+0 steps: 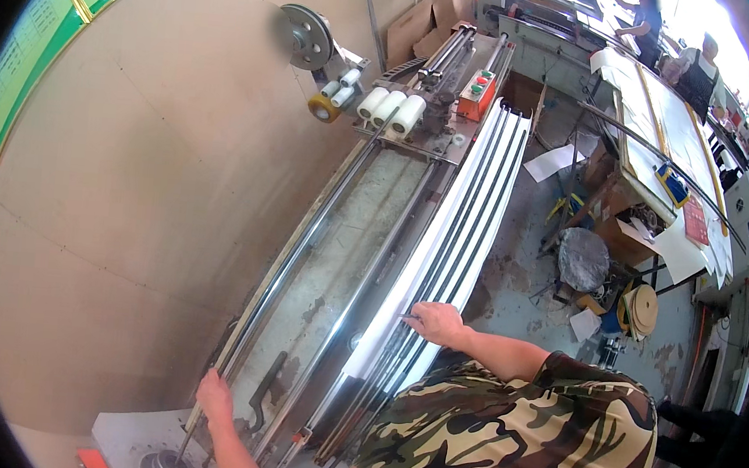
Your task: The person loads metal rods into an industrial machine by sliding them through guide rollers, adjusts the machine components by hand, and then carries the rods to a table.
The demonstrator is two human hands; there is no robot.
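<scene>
A long machine with parallel metal rails [340,315] stretches away from me along the wall. At its near left end, my left hand [215,397] is closed round a long thin rod [190,435] rising from a round metal base [168,466]. My right hand [439,324] is closed in a pinch above a long white sheet [397,302] on the machine's right side. A small dark thing juts from its fingertips, too small to name. Dark lengthwise bars [471,215] run over the sheet. Beneath the rails lies a dark curved handle [268,390].
White rollers [391,109], a tape roll [322,108] and a reel [305,38] sit at the machine's far end, beside an orange control box [477,97]. At right are a sheet-covered table [663,138], a cardboard box [625,232] and a bagged bundle [583,260]. Two people work far right.
</scene>
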